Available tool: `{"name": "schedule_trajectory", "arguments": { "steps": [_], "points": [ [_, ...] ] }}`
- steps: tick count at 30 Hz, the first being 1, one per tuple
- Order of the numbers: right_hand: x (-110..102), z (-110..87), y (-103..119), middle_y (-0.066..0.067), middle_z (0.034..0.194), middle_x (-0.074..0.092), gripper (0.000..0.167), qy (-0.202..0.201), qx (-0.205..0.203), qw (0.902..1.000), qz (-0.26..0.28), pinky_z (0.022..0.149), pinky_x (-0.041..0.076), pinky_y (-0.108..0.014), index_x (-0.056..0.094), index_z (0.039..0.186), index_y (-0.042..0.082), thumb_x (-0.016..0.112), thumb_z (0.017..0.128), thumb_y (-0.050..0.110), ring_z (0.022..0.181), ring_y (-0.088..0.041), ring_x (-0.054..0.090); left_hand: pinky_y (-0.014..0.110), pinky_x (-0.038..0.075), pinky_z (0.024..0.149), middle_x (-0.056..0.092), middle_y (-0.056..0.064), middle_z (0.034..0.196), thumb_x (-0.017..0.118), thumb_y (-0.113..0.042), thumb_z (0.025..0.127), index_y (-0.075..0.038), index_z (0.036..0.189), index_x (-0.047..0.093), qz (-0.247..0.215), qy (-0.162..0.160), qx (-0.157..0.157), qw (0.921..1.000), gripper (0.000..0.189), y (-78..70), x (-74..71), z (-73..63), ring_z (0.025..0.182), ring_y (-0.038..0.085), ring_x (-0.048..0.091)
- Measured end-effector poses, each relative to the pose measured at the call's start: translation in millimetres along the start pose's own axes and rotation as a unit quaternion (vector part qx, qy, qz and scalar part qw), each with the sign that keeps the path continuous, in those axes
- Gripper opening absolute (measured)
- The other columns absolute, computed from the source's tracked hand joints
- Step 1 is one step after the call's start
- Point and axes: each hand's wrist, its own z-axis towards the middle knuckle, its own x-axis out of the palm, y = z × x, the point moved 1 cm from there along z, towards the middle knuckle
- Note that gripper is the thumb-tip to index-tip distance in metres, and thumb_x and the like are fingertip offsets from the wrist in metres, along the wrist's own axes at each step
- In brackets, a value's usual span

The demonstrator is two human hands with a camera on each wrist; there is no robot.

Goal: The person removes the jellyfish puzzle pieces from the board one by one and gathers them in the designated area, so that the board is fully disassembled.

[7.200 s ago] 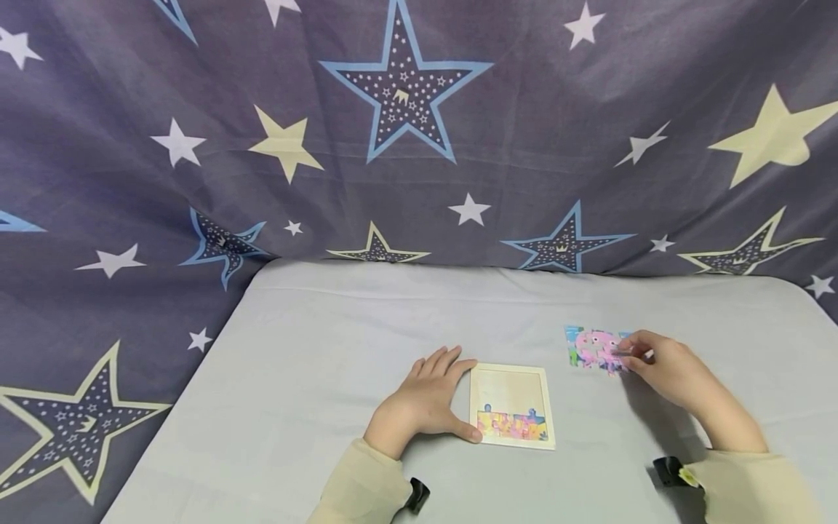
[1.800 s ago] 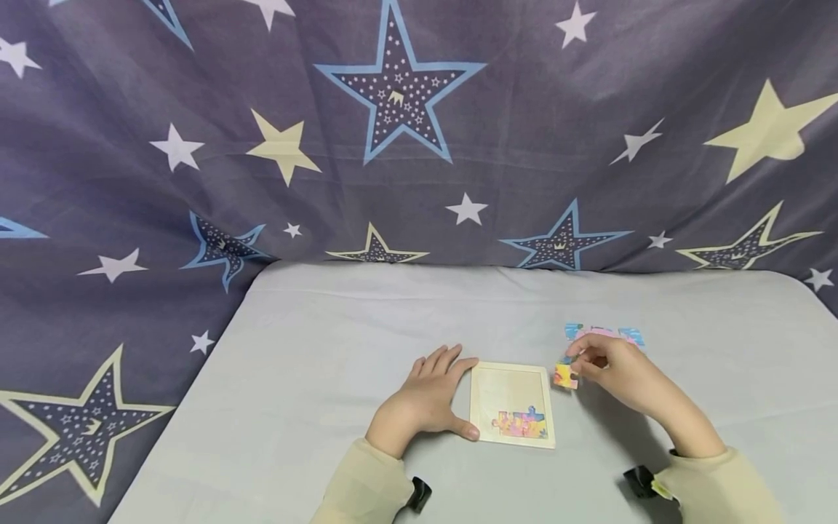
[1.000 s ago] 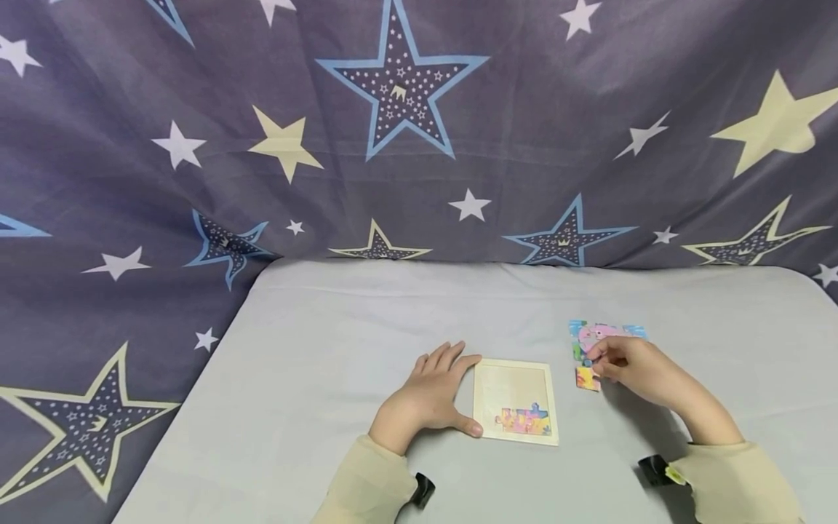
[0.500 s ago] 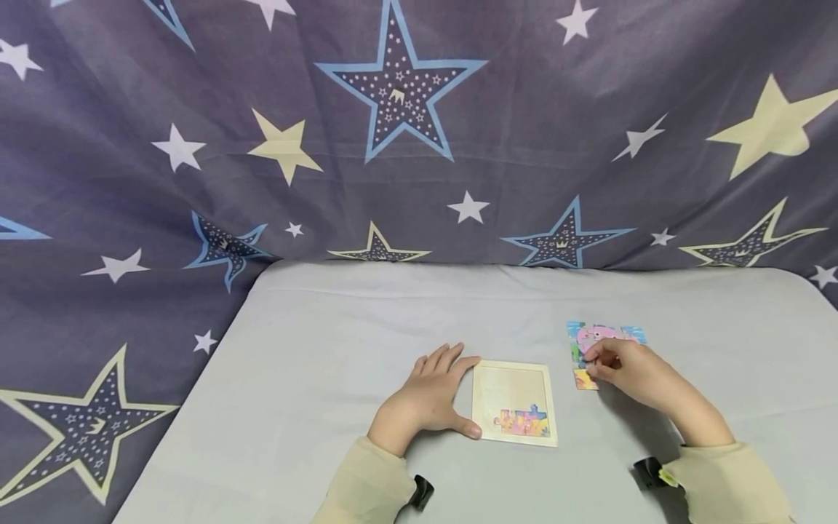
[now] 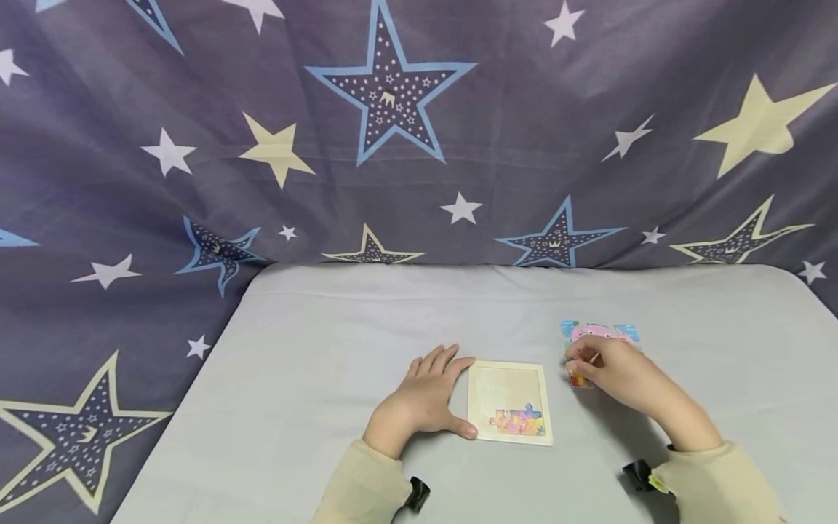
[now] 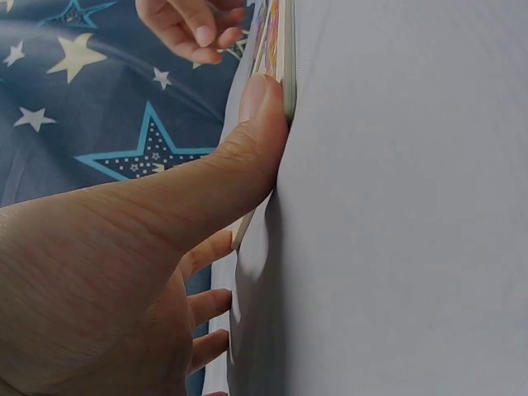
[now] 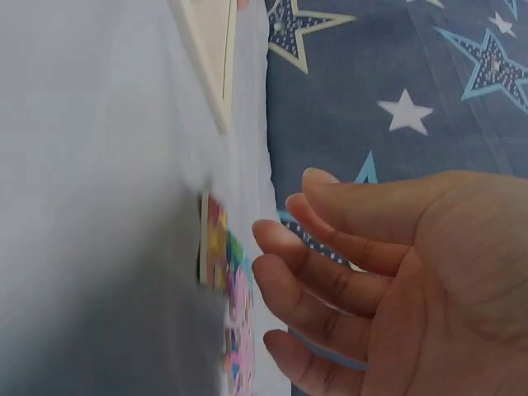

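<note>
My left hand (image 5: 422, 399) lies spread beside a pale square puzzle tray (image 5: 547, 407), with thumb and index fingertip touching its left edge. In the tray's lower right sit a few joined jigsaw pieces (image 5: 520, 421), pink, yellow and blue. A yellow-and-red jigsaw piece (image 7: 215, 243) lies on the cloth at the lower left of a partly joined pink and blue puzzle (image 5: 599, 332). Just over that piece hovers my right hand (image 5: 615, 366), which partly covers the puzzle in the head view. Its fingers are loosely bent, with nothing between them in the right wrist view.
A light grey cloth (image 5: 340, 349) covers the table. Behind and to the left hangs a dark curtain (image 5: 497, 145) with star prints. Both wrists wear black devices (image 5: 417, 495).
The tray's lower-left piece has left its row. My right hand carried the yellow piece rightward, set it against the pink puzzle's lower left and let go. My left hand stayed put.
</note>
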Motion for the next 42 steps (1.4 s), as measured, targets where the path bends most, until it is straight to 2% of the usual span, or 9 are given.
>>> {"name": "schedule_trajectory", "arguments": {
  "steps": [13, 21, 29, 35, 42],
  "points": [
    [25, -1.0, 31, 0.007, 0.081, 0.064, 0.009, 0.006, -0.04, 0.9992, 0.001, 0.062, 0.049, -0.026, 0.069, 0.101, 0.01, 0.068, 0.094, 0.015, 0.071, -0.008, 0.056, 0.055, 0.013, 0.12, 0.02, 0.012, 0.163, 0.089, -0.048, 0.066, -0.017, 0.153, 0.036, -0.001, 0.004, 0.002, 1.0, 0.107, 1.0, -0.3, 0.8, 0.15, 0.034, 0.013],
    [40, -3.9, 47, 0.009, 0.079, 0.062, 0.008, 0.027, -0.041, 0.9986, 0.02, 0.059, 0.048, -0.025, 0.07, 0.101, 0.013, 0.07, 0.093, 0.016, 0.072, -0.008, 0.056, 0.054, 0.013, 0.12, 0.02, 0.011, 0.163, 0.088, -0.049, 0.067, -0.017, 0.153, 0.036, 0.001, 0.005, 0.001, 1.0, 0.106, 0.7, -1.0, 0.5, 0.15, 0.033, 0.013],
    [50, -6.4, 53, 0.009, 0.077, 0.061, 0.005, 0.054, -0.058, 0.9966, 0.022, 0.054, 0.047, -0.024, 0.069, 0.097, 0.014, 0.07, 0.093, 0.015, 0.066, -0.005, 0.054, 0.054, 0.014, 0.119, 0.02, 0.011, 0.163, 0.088, -0.05, 0.067, -0.018, 0.154, 0.035, 0.004, 0.006, 0.003, 1.0, 0.107, 1.6, 0.3, 1.5, 0.15, 0.032, 0.014],
    [57, -8.5, 56, 0.01, 0.078, 0.057, 0.01, 0.05, -0.068, 0.9964, 0.001, 0.056, 0.045, -0.023, 0.067, 0.095, 0.016, 0.073, 0.089, 0.009, 0.065, -0.002, 0.05, 0.055, 0.015, 0.119, 0.02, 0.012, 0.162, 0.088, -0.05, 0.067, -0.017, 0.153, 0.036, 0.001, 0.003, 0.008, 1.0, 0.106, 1.6, 0.5, 2.3, 0.149, 0.033, 0.014],
    [64, -11.2, 61, 0.011, 0.078, 0.051, 0.017, 0.048, -0.088, 0.9947, -0.023, 0.053, 0.041, -0.022, 0.065, 0.093, 0.018, 0.076, 0.085, 0.007, 0.061, -0.002, 0.044, 0.054, 0.012, 0.12, 0.017, 0.01, 0.164, 0.087, -0.053, 0.066, -0.02, 0.155, 0.033, 0.016, -0.001, 0.003, 0.9999, 0.109, 8.1, 8.7, 6.7, 0.15, 0.032, 0.011]
  ]
}}
